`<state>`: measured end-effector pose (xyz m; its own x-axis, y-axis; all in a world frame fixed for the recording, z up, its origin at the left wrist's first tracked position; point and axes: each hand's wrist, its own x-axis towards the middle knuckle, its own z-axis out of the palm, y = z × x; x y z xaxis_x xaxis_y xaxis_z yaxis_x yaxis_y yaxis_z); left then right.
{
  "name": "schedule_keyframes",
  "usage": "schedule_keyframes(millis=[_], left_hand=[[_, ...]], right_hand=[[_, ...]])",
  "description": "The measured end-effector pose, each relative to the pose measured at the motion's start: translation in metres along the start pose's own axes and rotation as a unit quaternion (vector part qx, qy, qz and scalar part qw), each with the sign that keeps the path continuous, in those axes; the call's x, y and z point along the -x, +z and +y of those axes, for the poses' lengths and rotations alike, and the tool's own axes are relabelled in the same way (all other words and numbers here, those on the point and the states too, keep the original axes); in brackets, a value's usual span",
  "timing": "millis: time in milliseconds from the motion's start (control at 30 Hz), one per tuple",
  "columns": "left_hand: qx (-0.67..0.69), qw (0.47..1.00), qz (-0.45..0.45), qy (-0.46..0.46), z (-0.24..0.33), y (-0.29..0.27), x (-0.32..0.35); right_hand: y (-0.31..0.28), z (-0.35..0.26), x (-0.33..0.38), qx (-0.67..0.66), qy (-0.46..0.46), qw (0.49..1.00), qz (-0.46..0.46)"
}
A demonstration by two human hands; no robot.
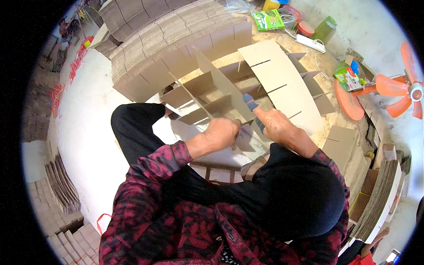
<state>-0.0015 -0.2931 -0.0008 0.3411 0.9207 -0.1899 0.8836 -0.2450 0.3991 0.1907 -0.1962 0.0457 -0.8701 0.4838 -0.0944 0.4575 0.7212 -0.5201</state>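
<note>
Grey-brown slotted cardboard strips stand crossed in a partly interlocked divider grid [229, 90] before me. My left hand [217, 135], slightly blurred, is closed at the near side of the grid. Between its fingers and thumb is the edge of a cardboard strip [248, 132]. On the right, my right hand [277, 125] has blue coverings on its fingertips. Its index finger lies stretched along the strip's upper edge, and the other fingers pinch the cardboard, partly hidden. A wide slotted cardboard sheet [282, 84] rests over upright strips just beyond this hand.
A tall stack of slotted cardboard [176, 39] stands at the far left. Green boxes [268, 20], a power strip [310, 43] and a green jar [325, 28] lie along the back right. An orange fan [397, 88] stands at right, above more stacked cardboard [375, 201].
</note>
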Motion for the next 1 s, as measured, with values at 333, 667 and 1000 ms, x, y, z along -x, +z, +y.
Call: schedule_keyframes(millis=[333,667,1000], left_hand=[[0.018,1.000,-0.005,0.022,0.003,-0.009,0.010],[0.016,0.999,-0.035,0.011,-0.008,-0.041,0.030],[0.083,0.993,0.055,0.066,0.033,-0.026,-0.041]], right_hand=[[0.039,-0.003,0.006,0.075,0.083,0.992,-0.066],[-0.046,0.024,0.031,0.005,0.201,0.950,0.241],[-0.047,0.152,0.038,0.096,0.297,0.926,0.214]])
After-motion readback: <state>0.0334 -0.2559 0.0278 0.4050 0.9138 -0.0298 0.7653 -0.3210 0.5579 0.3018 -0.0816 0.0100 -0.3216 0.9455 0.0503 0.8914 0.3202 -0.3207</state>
